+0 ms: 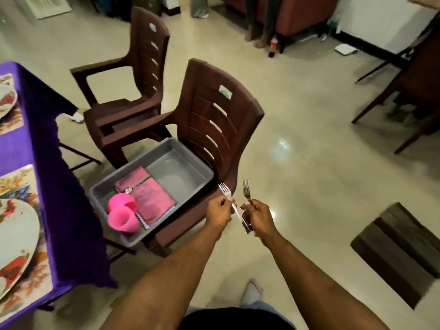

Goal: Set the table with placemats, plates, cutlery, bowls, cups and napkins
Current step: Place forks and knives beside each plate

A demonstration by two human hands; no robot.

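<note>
The floor (297, 144) fills most of my view. At nine o'clock the table (47, 186), under a purple cloth, carries floral placemats (14, 179) with plates (14, 241) on them. Two brown chairs (214, 110) stand at twelve o'clock; the nearer one holds a grey bin (181, 167) on its seat. In the bin lie pink napkins (152, 198) with a spoon (129, 189) on them, and two pink cups (123, 217) at its seven o'clock end. Just beside the bin, at its three o'clock, my left hand (217, 211) grips a fork (226, 191), tines up. My right hand (258, 216) grips a second fork (246, 188) close by, and more cutlery (246, 227) shows below it, too blurred to name.
</note>
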